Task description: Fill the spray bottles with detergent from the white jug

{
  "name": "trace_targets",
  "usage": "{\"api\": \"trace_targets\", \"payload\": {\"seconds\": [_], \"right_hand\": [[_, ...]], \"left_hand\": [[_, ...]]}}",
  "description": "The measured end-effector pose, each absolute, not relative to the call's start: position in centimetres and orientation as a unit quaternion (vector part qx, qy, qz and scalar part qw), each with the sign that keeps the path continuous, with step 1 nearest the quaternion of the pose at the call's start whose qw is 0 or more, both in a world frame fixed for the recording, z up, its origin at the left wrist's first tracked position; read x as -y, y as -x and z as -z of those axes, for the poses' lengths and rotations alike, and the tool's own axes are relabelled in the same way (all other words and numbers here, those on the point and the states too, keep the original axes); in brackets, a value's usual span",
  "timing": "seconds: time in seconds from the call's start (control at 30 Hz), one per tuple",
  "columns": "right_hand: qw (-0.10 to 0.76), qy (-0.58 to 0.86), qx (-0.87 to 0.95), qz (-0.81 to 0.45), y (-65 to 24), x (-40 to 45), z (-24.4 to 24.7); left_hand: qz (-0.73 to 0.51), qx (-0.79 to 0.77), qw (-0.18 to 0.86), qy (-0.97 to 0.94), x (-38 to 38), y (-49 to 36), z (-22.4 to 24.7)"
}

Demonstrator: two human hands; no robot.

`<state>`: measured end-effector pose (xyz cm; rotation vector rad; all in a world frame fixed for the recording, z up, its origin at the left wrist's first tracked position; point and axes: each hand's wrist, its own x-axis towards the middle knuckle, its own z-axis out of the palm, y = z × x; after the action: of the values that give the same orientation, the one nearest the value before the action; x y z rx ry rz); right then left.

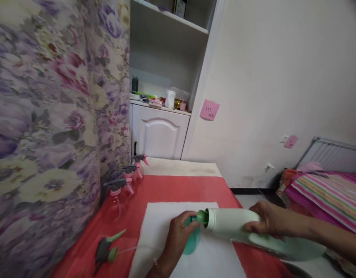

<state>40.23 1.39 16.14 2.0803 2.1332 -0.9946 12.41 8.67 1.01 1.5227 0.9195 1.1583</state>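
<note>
My right hand grips a pale green jug, tipped on its side with its open mouth facing left. My left hand is closed around the neck of a translucent green bottle. A small green piece, perhaps a funnel or the bottle's neck, sits at the jug's mouth by my left fingertips; I cannot tell which. Any liquid is too blurred to make out. To the left lies a grey and green spray head with a thin clear tube, detached from any bottle.
Clear spray bottles with grey and pink heads line the table's left edge beside a floral curtain. A white sheet lies on the red tablecloth. Behind are a white cabinet and wall; a bed stands right.
</note>
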Motion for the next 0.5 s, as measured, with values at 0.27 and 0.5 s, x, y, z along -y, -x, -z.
{"api": "trace_targets", "payload": {"seconds": [0.27,0.5], "right_hand": [[0.003,-0.660,-0.682,0.314,-39.9,-1.5,-16.7],[0.013,-0.663,-0.684,0.303,-39.4,-1.4,-17.3]], "left_hand": [[-0.471,-0.376,0.495,-0.626,-8.4,-12.3,-1.2],[-0.471,-0.376,0.491,-0.629,-8.3,-12.3,-1.3]]}}
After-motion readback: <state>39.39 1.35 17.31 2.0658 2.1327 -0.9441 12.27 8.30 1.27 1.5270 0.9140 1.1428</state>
